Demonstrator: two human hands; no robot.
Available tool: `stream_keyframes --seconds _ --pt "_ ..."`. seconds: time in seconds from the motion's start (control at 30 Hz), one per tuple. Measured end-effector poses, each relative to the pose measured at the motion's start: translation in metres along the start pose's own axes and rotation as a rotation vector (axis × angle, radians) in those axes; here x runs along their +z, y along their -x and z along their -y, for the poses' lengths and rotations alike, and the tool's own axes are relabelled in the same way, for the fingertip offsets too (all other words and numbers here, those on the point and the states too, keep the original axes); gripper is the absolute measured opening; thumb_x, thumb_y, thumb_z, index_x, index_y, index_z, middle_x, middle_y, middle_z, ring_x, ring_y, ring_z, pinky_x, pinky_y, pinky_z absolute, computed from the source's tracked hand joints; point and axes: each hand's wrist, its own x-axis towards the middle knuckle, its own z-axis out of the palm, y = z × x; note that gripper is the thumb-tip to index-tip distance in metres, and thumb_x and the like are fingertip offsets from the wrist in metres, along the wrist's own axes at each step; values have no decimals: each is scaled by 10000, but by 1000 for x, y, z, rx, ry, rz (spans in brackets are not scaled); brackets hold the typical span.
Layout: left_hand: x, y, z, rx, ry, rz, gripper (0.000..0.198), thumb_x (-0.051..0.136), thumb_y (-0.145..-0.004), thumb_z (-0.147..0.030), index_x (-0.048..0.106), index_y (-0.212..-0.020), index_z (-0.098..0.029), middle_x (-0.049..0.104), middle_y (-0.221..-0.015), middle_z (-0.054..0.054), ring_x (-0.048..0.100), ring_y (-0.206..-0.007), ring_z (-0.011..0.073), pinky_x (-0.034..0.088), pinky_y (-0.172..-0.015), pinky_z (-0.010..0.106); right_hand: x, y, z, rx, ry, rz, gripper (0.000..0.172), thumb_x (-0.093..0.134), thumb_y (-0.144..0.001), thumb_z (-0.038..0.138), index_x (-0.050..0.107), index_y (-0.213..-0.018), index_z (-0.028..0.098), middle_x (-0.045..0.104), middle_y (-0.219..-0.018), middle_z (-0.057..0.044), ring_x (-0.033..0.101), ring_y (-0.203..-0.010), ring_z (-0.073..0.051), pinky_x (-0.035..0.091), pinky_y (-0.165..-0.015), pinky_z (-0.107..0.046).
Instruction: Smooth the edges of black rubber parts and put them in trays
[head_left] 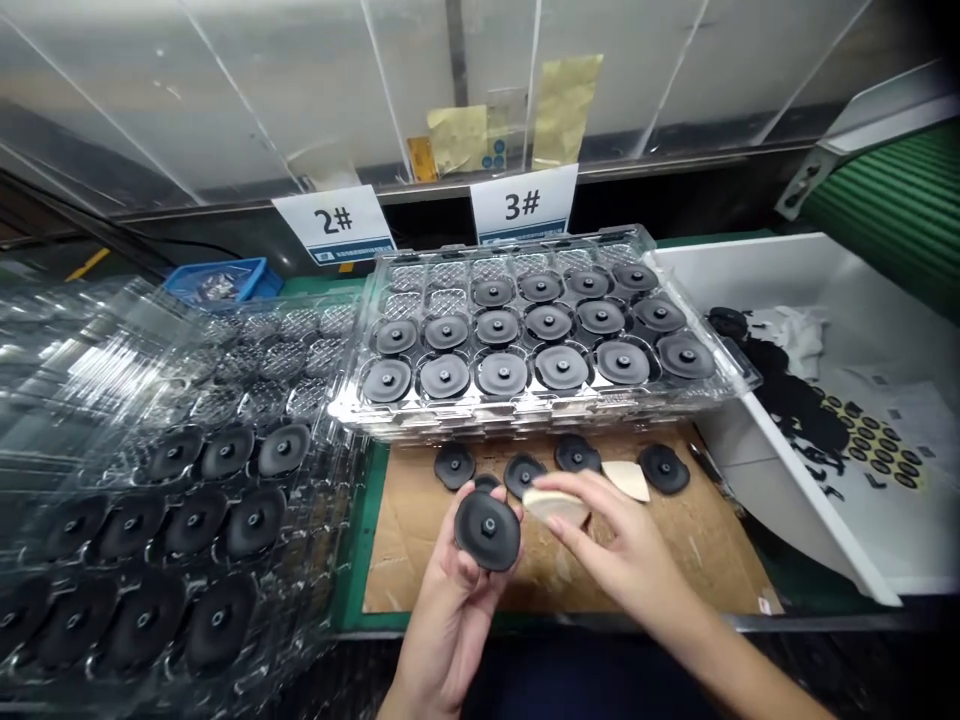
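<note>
My left hand [466, 590] grips a black rounded disc [487, 530] with a small raised hub at its centre, hub side facing me. Just to its right, my right hand [611, 530] pinches a cream-coloured pad [556, 506], perhaps a sponge or folded cloth; its edge is close to the disc, and I cannot tell if they touch. Beyond the hands, several similar discs [577, 453] lie loose on a brown cardboard sheet [420, 570]. Another cream piece [627, 480] rests among them.
A stack of clear plastic trays [450, 412] holds rows of black discs behind the cardboard. More clear trays with discs [217, 530] stand at left. At right is a white bin [795, 480] with black parts. A blue box [225, 282] sits behind, near signs 2# and 3#.
</note>
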Motion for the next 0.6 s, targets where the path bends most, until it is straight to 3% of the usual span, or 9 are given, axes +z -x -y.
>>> stream_keyframes --seconds 0.03,0.1,0.2,0.27,0.4,0.43,0.53,0.6 --pt "1 2 -1 11 -17 -7 547 599 -764 -318 420 -1280 -290 498 -1321 75 440 -1211 259 302 -1046 400 0 -4 18 -65 -32 -53 274 487 -846 232 536 -1114 253 605 -1046 -44 560 -946 -192 469 -790 -308" --pt "0 6 -3 10 -41 -19 565 614 -753 -318 418 -1282 -287 505 -1313 72 429 -1219 253 310 -1042 380 4 -9 47 -228 -40 -30 289 451 -854 204 519 -1134 228 615 -1010 -52 553 -916 -194 442 -823 -333" --pt "-6 10 -9 -4 -50 -66 541 617 -745 -342 451 -1257 -291 526 -1292 70 451 -1198 264 344 -1020 386 11 -12 68 -311 -3 241 251 440 -840 148 558 -1052 214 640 -907 -29 564 -809 -167 442 -764 -292" --pt "-8 10 -11 11 -60 -102 525 638 -720 -360 493 -1220 -289 545 -1271 65 464 -1185 273 367 -1002 392 15 -15 70 -287 28 359 228 437 -846 138 574 -1007 221 644 -899 -11 569 -792 -149 435 -730 -264" --pt "-6 11 -13 -19 -69 -76 489 683 -673 -360 573 -1140 -269 602 -1196 57 462 -1185 265 341 -1018 378 22 -20 71 -345 52 124 234 406 -869 174 549 -1055 172 641 -938 -53 560 -836 -175 408 -791 -319" --pt "-5 12 -14 -35 -60 -52 507 699 -654 -362 576 -1138 -272 604 -1195 53 466 -1181 263 337 -1020 368 20 -18 70 -369 32 118 237 415 -861 164 544 -1060 167 641 -938 -55 561 -839 -173 405 -804 -319" --pt "-5 16 -16 -64 -51 -3 607 758 -564 -369 578 -1137 -285 610 -1186 43 519 -1118 249 402 -955 308 6 -4 66 -356 0 282 226 463 -830 123 555 -1018 209 648 -863 -5 570 -760 -136 422 -735 -256" --pt "-2 18 -15 -81 -63 -7 652 769 -529 -390 575 -1141 -279 632 -1141 44 549 -1068 232 435 -901 271 -8 4 61 -266 62 260 216 472 -836 127 555 -1008 226 642 -841 4 562 -723 -131 418 -685 -242"
